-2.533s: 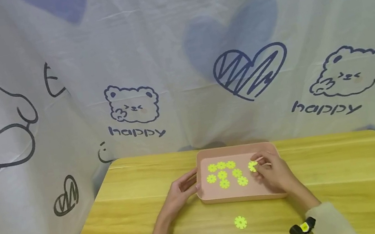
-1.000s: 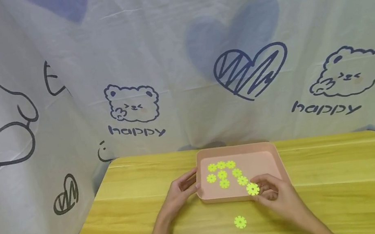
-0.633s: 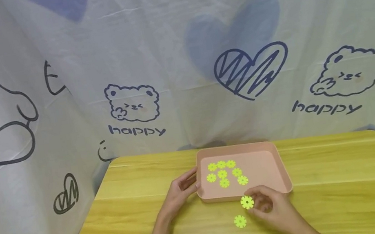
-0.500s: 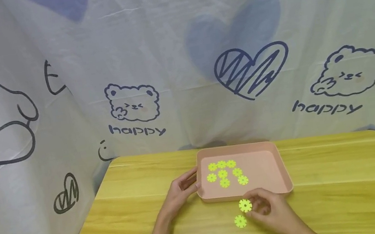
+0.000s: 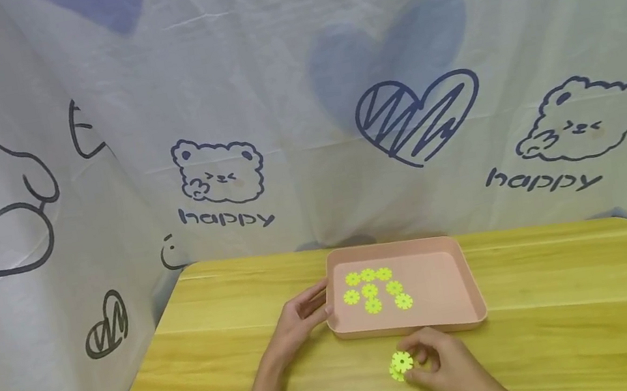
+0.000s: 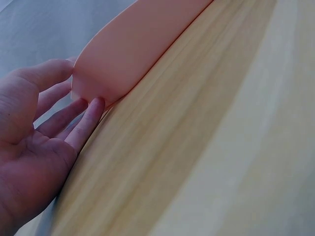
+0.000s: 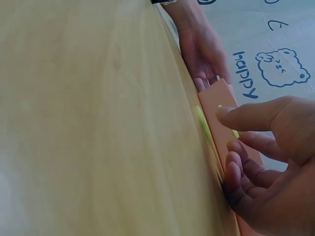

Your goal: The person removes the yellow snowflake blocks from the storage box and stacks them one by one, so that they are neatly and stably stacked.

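Fingers of right hand pinch yellow-green disc, overlapping second disc (contact unclear), just off pink tray's near edge. Left hand relaxed, touching tray's left edge. Eight discs inside, leftward. Tray near desk's back edge.

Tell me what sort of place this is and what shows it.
Probably a tabletop workspace curtained off indoors: a wood-grain table, white printed sheeting hanging behind it and to its left, and a pink tray holding small yellow pieces.
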`<state>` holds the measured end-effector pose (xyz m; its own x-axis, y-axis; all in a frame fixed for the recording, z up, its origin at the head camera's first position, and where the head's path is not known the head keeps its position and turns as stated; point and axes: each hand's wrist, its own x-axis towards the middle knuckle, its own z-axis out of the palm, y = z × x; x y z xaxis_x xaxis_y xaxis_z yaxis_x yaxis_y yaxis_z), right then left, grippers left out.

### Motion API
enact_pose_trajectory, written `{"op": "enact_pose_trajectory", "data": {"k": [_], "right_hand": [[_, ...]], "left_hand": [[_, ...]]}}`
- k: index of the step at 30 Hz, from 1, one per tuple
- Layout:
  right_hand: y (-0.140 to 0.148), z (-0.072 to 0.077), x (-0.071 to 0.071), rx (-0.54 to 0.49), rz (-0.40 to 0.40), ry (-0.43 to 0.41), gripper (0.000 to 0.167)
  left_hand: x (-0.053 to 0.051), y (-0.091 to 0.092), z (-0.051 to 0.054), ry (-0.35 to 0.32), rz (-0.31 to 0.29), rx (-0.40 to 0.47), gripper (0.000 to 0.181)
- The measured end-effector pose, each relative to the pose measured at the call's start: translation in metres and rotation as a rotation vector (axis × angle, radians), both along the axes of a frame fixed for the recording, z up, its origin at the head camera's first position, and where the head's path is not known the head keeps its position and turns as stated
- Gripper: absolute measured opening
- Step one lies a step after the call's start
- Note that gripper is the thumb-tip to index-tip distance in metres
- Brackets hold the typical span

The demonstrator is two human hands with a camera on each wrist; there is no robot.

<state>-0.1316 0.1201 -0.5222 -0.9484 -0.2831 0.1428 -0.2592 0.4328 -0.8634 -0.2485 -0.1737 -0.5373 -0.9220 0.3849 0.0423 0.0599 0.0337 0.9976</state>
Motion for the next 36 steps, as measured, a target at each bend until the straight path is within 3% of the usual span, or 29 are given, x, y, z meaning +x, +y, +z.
{"op": "enact_pose_trajectory", "data": {"k": [6, 14, 36], "right_hand": [[-0.0026, -0.0014, -0.0003, 0.053, 0.041, 0.028, 0.033], [-0.0029, -0.0026, 0.0013, 0.077, 0.056, 0.005, 0.033], [-0.0054, -0.0013, 0.0013, 0.148, 0.024, -0.008, 0.033]], "left_hand": [[0.0002, -0.0003, 0.0022, -0.002, 0.011, 0.002, 0.057], [0.0000, -0.0013, -0.0006, 0.000, 0.005, -0.006, 0.057], [0.0000, 0.0004, -0.0029, -0.010, 0.002, 0.021, 0.057]]}}
